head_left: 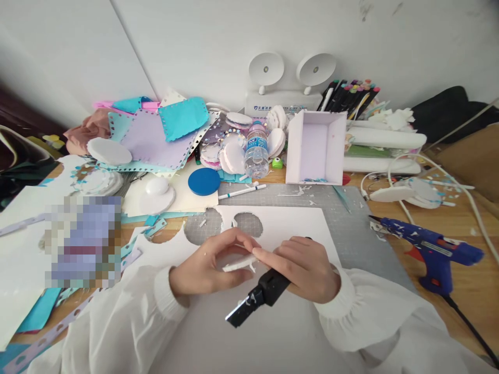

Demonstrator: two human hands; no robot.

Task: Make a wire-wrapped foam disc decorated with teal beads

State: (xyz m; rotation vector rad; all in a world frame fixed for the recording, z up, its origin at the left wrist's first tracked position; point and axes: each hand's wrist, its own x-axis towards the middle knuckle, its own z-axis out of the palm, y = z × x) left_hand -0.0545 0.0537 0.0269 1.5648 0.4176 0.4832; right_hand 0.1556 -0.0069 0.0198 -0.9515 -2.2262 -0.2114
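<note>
While left hand (202, 262) curls, grasping white piece (238, 263), right hand (303, 265) palm-down, clasping black cutter (270, 291)

Thin white disc (236, 265) — nearly edge-on, rough-rimmed; black cutter (270, 290) just beside — slanting, blade (239, 312) out.

On my bench (475, 291), the bottle (256, 156) stands left of the box (295, 150), pens (353, 98) behind it, the glue gun (436, 246) rightward and nearer me.

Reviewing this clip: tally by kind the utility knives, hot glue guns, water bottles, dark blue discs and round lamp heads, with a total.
Utility knife: 1
Hot glue gun: 1
Water bottle: 1
Dark blue disc: 1
Round lamp heads: 2
Total: 6
</note>
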